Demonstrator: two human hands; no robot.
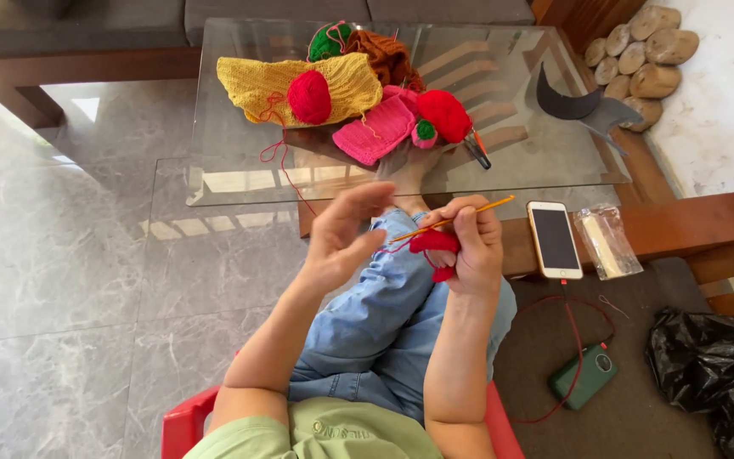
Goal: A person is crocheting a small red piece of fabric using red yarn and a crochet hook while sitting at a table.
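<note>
Hook up, mid-stitch
My right hand pinches crochet hook & red piece; hook's long axis tilts toward upper right. Left hand open, holding nothing I can see.

Phone, green power bank, black bag, stones beside glass table.

One view only, from a head-worn camera. It is looking steeply downward and forward from above the seated person's chest. The forearms are entering from the bottom edge, and both hands are sitting close to the lens near frame centre. The glass tabletop is lying farther off in the upper half. The grey floor is filling the left side. No second view is overlapping it.
</note>
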